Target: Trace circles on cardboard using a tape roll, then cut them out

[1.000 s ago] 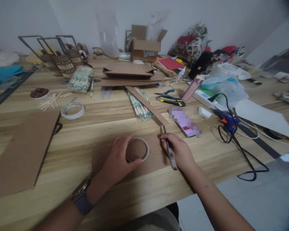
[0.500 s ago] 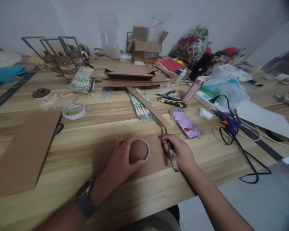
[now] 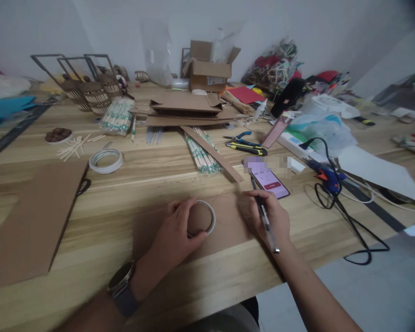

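My left hand point(image 3: 180, 223) grips the left side of a white tape roll point(image 3: 212, 220), which lies flat on a piece of brown cardboard point(image 3: 228, 235) near the table's front edge. Faint curved lines show on the cardboard to the right of the roll. My right hand point(image 3: 271, 214) holds a pen point(image 3: 267, 225) over the cardboard's right end, its fingers wrapped round the barrel. A lit phone point(image 3: 271, 182) lies just beyond my right hand. The tip of a narrow cardboard strip point(image 3: 217, 159) points towards it.
Left, a large cardboard sheet point(image 3: 38, 221) and another tape roll point(image 3: 106, 161). Ahead, bundled sticks point(image 3: 202, 152), a yellow-black cutter point(image 3: 247, 148) and stacked cardboard point(image 3: 186, 102). At right, a blue glue gun point(image 3: 330, 177) with a looping black cable point(image 3: 349, 223).
My right hand has moved right with the pen, away from the curved lines and closer to the phone. My left hand and the tape roll have stayed nearly still.
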`<state>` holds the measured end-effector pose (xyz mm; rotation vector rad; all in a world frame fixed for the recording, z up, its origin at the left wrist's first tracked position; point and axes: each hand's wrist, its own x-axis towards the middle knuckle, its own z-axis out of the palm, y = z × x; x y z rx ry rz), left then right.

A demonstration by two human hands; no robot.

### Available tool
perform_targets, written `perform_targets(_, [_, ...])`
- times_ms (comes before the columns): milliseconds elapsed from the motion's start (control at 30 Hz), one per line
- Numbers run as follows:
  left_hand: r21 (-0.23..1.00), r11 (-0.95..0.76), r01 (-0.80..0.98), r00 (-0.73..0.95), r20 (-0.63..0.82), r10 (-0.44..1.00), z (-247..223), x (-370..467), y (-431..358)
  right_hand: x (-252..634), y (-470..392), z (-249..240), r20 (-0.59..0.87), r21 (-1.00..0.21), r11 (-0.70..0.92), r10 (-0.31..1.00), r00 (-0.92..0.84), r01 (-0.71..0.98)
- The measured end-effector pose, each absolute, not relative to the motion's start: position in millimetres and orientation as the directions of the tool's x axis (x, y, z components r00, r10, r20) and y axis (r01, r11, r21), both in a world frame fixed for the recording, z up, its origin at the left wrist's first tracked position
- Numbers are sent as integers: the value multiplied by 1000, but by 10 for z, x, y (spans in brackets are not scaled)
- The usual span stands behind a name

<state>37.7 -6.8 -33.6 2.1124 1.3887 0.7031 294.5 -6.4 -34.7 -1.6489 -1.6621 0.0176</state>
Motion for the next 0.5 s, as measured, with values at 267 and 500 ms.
perform_targets(267, [641, -357, 680, 337, 159, 928, -357, 381, -74, 2829, -48, -233, 439, -539, 378, 889, -132, 753])
perform_targets(500, [624, -373, 687, 359, 155, 920, -339, 392, -51, 2598, 17, -85, 251, -487, 541, 839, -483, 686])
